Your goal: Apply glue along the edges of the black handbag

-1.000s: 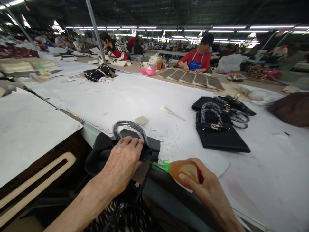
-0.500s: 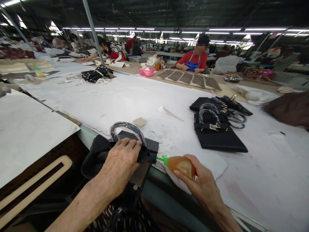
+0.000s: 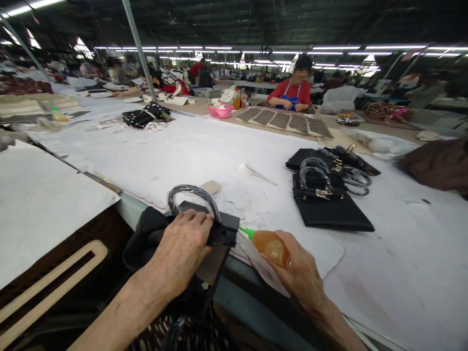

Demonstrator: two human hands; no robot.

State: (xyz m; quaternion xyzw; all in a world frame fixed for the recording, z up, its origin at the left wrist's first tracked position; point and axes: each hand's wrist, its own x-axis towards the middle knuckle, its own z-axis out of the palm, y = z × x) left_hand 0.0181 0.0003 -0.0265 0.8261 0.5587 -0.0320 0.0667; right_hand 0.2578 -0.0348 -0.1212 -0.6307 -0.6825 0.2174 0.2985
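Note:
My left hand (image 3: pixel 186 239) is closed on a black handbag (image 3: pixel 146 239) at the near edge of the white-covered table (image 3: pixel 175 156). A plastic-wrapped handle (image 3: pixel 193 190) arches up behind my knuckles. In my right hand (image 3: pixel 302 270) is a squeeze bottle (image 3: pixel 270 246) of amber liquid, held tilted with its green nozzle pointing left. The nozzle tip is at the right end of the bag's black edge; whether it touches I cannot tell. My left fingertips are partly hidden behind the bag.
Black handbags (image 3: pixel 332 204) with wrapped handles lie to the right. A beige scrap (image 3: pixel 211 186) and a pale strip (image 3: pixel 258 174) lie mid-table. Farther back are a pink basin (image 3: pixel 220 111), a dotted black bundle (image 3: pixel 146 115) and a person in red (image 3: pixel 292 90). A wooden slotted piece (image 3: pixel 54 278) is lower left.
The bottle in my right hand has turned slightly, and its nozzle has shifted up a little at the bag's edge. My left hand stays on the handbag.

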